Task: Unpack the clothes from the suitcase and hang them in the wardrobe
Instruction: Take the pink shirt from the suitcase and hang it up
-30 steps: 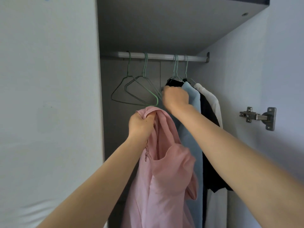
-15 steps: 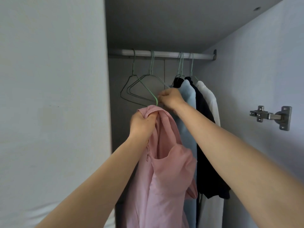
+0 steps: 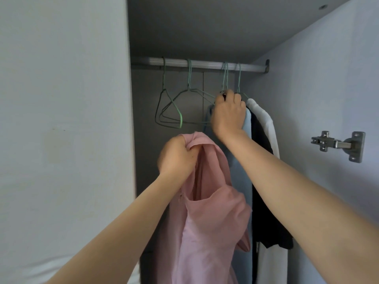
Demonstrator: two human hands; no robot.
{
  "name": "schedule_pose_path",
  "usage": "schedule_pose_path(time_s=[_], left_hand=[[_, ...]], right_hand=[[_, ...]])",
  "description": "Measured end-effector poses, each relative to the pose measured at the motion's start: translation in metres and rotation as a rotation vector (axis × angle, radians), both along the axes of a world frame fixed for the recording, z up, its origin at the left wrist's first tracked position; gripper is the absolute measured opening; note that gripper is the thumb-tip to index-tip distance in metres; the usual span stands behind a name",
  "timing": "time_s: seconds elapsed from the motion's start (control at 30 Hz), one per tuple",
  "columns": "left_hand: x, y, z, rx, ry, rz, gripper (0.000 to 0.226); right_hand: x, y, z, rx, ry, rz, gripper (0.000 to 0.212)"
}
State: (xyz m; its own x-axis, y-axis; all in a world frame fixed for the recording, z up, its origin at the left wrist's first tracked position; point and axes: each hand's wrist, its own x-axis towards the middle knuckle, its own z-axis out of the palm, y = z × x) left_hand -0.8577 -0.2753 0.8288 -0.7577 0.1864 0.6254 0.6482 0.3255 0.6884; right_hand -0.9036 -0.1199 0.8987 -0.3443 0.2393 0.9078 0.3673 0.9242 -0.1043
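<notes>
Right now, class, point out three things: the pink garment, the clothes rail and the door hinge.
pink garment (image 3: 207, 226), head view, on its front panel.
clothes rail (image 3: 205, 64), head view, on the bare bar between hooks.
door hinge (image 3: 338, 144), head view, on its metal arm.

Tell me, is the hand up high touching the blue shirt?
Touching. The head view shows the right hand resting against the top of the blue shirt, fingers curled at its hanger's neck, with no gap between them.

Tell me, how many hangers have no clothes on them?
2. One empty hanger hangs leftmost on the rail; the second empty hanger overlaps it, just right. More may hide behind the right hand.
</notes>
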Motion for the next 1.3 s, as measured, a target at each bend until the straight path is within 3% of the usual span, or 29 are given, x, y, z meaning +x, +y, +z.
schedule_pose_path(time_s=[0.17,0.3,0.4,0.47,0.53,0.7,0.8,0.93,1.07,1.3], left_hand=[[0.009,-0.001,0.007,-0.483,0.256,0.181,0.031],[0.016,0.003,0.01,-0.736,0.282,0.174,0.019],[0.019,0.005,0.01,-0.839,0.305,0.198,0.015],[0.02,0.006,0.01,-0.826,0.327,0.227,0.014],[0.02,0.004,0.012,-0.758,0.371,0.252,0.017],[0.016,-0.003,0.016,-0.507,0.289,0.143,0.023],[0.011,-0.004,0.016,-0.385,0.233,0.07,0.009],[0.004,-0.003,0.015,-0.302,0.174,0.028,0.019],[-0.001,-0.001,0.012,-0.217,0.145,0.006,0.013],[0.001,0.009,0.006,-0.136,0.131,-0.072,0.026]], right_hand=[[0.006,0.009,0.008,-0.049,-0.064,-0.019,0.032],[0.012,0.01,0.008,-0.163,-0.197,0.118,0.026],[0.008,0.009,0.005,-0.433,-0.22,0.382,0.035],[0.007,0.008,0.004,-0.674,-0.166,0.654,0.032],[0.008,0.007,0.005,-0.793,-0.11,0.768,0.028],[0.008,0.003,0.011,-0.779,0.026,0.815,0.031],[0.011,0.004,0.013,-0.761,0.065,0.843,0.036],[0.022,0.002,0.005,-0.624,0.076,0.789,0.037],[0.037,-0.002,-0.023,-0.553,0.151,0.795,0.026],[0.058,-0.01,-0.048,-0.6,0.165,0.872,0.013]])
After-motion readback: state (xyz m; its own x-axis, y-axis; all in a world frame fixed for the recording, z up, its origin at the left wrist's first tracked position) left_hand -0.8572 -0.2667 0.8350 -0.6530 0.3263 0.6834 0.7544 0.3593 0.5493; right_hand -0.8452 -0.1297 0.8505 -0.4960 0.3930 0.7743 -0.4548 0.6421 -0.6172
